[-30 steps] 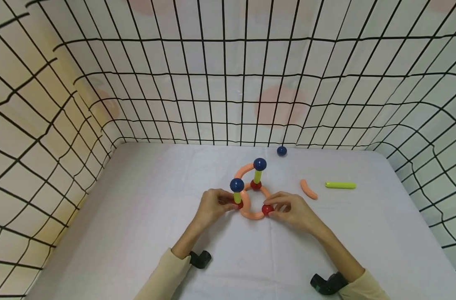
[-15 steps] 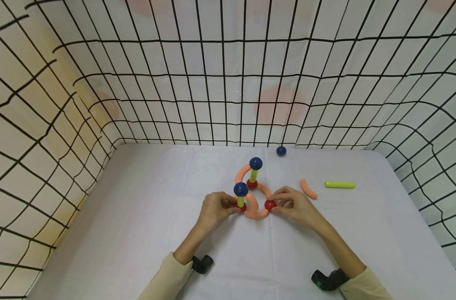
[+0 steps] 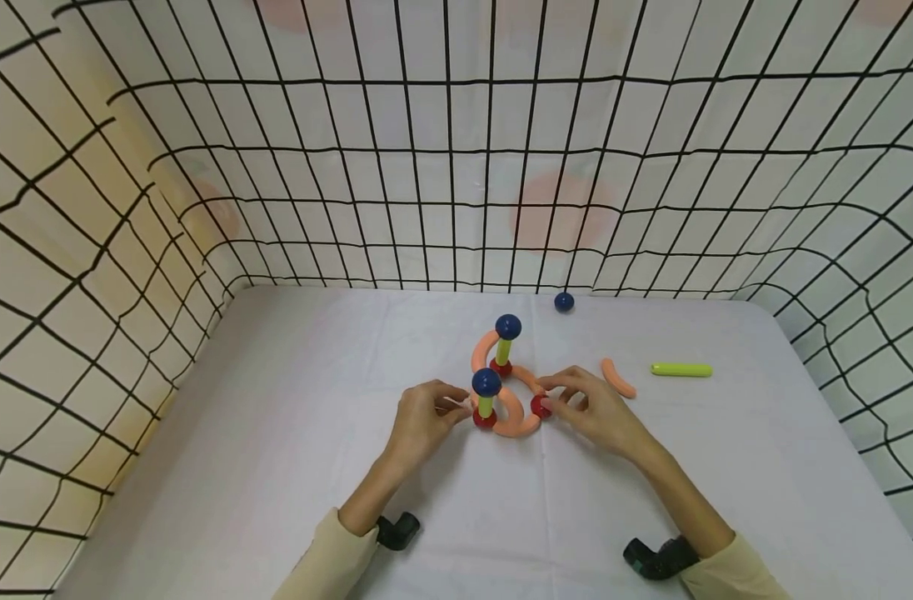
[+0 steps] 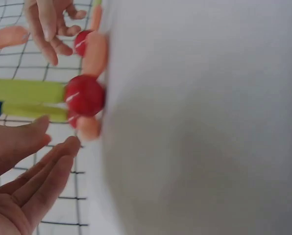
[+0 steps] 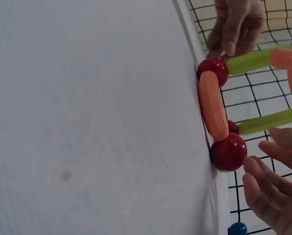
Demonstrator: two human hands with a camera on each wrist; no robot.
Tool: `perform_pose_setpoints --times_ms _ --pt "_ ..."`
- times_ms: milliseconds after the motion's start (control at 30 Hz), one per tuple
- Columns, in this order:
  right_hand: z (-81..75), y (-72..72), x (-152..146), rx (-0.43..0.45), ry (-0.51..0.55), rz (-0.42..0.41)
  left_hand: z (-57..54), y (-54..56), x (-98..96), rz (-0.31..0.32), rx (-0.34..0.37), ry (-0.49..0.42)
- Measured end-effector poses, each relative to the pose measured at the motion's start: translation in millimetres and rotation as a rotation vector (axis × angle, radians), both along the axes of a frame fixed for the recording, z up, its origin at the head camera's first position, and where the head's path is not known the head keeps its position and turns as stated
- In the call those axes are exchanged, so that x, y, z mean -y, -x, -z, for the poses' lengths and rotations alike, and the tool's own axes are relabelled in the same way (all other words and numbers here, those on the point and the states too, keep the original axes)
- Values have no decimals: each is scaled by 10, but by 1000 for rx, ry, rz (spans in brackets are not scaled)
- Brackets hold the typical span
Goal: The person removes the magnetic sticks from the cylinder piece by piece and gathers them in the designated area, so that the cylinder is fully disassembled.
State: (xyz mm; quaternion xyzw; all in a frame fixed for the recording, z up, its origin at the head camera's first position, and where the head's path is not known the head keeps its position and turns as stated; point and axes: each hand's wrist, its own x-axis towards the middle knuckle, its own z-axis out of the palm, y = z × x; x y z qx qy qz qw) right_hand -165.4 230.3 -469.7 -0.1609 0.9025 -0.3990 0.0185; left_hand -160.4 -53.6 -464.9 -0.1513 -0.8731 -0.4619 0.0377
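Note:
A ball-and-stick building toy stands on the white-covered table. Its base has a front left red ball (image 3: 484,417), a right red ball (image 3: 541,406) and a rear red ball (image 3: 501,367), with curved orange sticks (image 3: 518,428) between them. Two upright green sticks (image 3: 504,352) carry blue balls (image 3: 486,382), which a raised curved orange stick links. My left hand (image 3: 425,421) is beside the front left ball; the left wrist view shows its fingers (image 4: 48,186) apart from it. My right hand (image 3: 595,412) is at the right ball, its loose fingers (image 5: 268,183) touching or nearly touching it.
Right of the toy lie a loose curved orange stick (image 3: 617,379) and a straight green stick (image 3: 681,370). A loose blue ball (image 3: 565,302) sits at the table's back edge. Black wire mesh (image 3: 426,200) rises behind and along both sides.
The toy has turned slightly, its front left ball shifting right and toward me. My left fingers have let go of that ball. My right hand has loosened around the right ball.

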Motion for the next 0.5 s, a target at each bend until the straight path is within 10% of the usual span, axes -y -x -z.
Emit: perform_pose_setpoints --times_ms 267,500 --pt "-114 -123 155 -36 217 -58 -228 36 92 -42 -302 -197" --pt "-131 -204 275 -56 360 -217 -280 -7 42 114 -429 -270"
